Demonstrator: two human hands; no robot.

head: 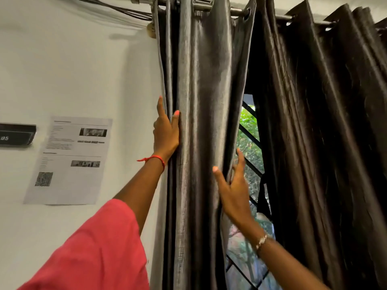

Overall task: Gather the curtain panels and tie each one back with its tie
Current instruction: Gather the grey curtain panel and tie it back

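While the glossy dark-grey eyelet curtain panel (201,91) hangs bunched between them, the left hand (166,130) lies flat and straight-fingered on one edge and the right hand (232,189), splayed and gripping nothing, touches the other; I would press both inward evenly, keeping folds stacked.

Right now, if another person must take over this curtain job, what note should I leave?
The left hand is open, straight fingers pressing the wall-side edge of the left panel. The right hand is open and spread at that panel's window-side edge. The left panel is bunched under the rod; the window shows in the gap. The right panel hangs loose. No tie is in view. Done: left panel mostly gathered. To do: tie it, then gather and tie the right panel.
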